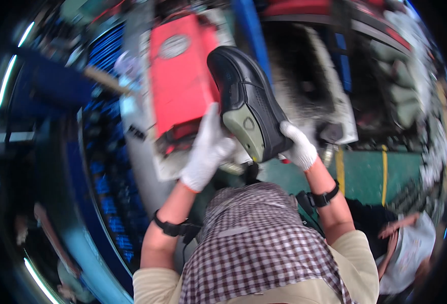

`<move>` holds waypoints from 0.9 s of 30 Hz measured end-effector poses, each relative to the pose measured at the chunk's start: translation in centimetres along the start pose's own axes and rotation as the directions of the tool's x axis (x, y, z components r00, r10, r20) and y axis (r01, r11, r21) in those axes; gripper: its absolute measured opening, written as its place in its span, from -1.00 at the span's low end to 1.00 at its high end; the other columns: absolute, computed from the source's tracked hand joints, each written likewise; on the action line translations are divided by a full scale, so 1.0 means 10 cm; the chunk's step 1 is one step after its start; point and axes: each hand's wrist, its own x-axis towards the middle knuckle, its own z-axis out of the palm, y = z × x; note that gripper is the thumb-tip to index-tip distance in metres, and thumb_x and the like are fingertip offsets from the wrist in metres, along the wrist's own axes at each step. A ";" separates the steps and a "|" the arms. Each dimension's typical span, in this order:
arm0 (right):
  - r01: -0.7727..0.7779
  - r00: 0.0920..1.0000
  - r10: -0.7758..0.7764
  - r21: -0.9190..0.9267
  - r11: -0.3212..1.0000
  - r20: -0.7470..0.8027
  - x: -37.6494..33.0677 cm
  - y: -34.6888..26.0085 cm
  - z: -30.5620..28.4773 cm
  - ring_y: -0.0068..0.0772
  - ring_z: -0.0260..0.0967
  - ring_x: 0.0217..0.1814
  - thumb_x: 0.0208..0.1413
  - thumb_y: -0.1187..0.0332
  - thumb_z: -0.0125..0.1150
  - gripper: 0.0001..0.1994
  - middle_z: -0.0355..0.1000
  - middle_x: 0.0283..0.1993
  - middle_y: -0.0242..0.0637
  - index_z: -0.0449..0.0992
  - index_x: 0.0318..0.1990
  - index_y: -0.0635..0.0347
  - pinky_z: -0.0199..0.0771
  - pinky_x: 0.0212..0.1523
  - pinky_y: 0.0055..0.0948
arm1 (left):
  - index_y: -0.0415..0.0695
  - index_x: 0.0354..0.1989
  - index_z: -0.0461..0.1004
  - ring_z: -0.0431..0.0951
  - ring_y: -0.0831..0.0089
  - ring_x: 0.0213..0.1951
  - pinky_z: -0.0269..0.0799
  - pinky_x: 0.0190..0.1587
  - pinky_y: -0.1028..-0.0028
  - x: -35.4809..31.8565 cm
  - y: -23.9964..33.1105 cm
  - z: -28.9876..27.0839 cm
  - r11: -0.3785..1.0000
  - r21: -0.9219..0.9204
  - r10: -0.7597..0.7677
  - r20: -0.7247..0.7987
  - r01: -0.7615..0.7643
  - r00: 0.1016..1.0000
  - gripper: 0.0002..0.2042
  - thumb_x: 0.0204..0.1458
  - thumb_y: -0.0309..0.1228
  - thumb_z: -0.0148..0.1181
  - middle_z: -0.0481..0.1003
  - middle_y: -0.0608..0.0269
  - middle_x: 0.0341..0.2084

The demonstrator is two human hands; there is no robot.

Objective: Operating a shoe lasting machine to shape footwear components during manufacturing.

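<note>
A black shoe (256, 91) is up in front of me, its toe pointing away and to the left. A pale green shoe last (244, 133) fills its opening. My right hand (299, 145), in a white knit glove, grips the shoe at its heel end; some of the fingers are hidden behind it. My left hand (206, 148), gloved the same way, is beside the shoe's left side with its fingers stretched out and the thumb apart. Whether its fingertips touch the shoe I cannot tell.
Beyond the shoe stands a machine with a red cover (180, 71) on a pale worn bench (335, 91). A blue upright post (251, 33) rises behind. Several green lasts (403, 93) sit on a rack at right. Blue racking (104, 167) runs along the left. Another person (411, 243) is at lower right.
</note>
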 end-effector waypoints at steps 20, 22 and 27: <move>0.302 0.882 -0.176 -0.812 -0.499 0.437 0.58 1.62 0.84 0.12 0.32 0.32 -0.09 0.44 0.33 -0.50 0.43 0.19 -0.14 0.52 0.11 0.04 0.33 0.25 0.01 | -0.05 -0.17 0.53 0.49 0.43 -0.31 0.49 -0.19 0.36 -2.43 -1.61 -4.37 0.923 -0.382 -0.379 -0.924 -0.044 0.055 -0.71 -0.10 -0.34 0.36 0.45 0.37 -0.33; 0.325 0.865 -0.179 -0.796 -0.511 0.468 0.59 1.62 0.83 0.12 0.33 0.31 -0.10 0.44 0.32 -0.50 0.43 0.18 -0.12 0.52 0.11 0.04 0.34 0.24 0.02 | -0.08 -0.12 0.53 0.50 0.41 -0.28 0.48 -0.15 0.34 -2.46 -1.73 -4.86 0.960 -0.274 -0.278 -0.958 0.067 0.065 -0.65 -0.12 -0.33 0.38 0.48 0.34 -0.27; 0.315 0.863 -0.175 -0.775 -0.548 0.474 0.63 1.63 0.85 0.14 0.35 0.28 -0.12 0.46 0.31 -0.49 0.43 0.17 -0.10 0.52 0.11 0.06 0.36 0.24 0.04 | -0.26 0.32 0.29 0.49 0.18 0.07 0.42 0.13 0.25 -2.29 -1.75 -5.61 0.968 -0.043 -0.014 -0.993 0.246 -0.118 -0.22 -0.09 -0.19 0.40 0.47 0.07 0.13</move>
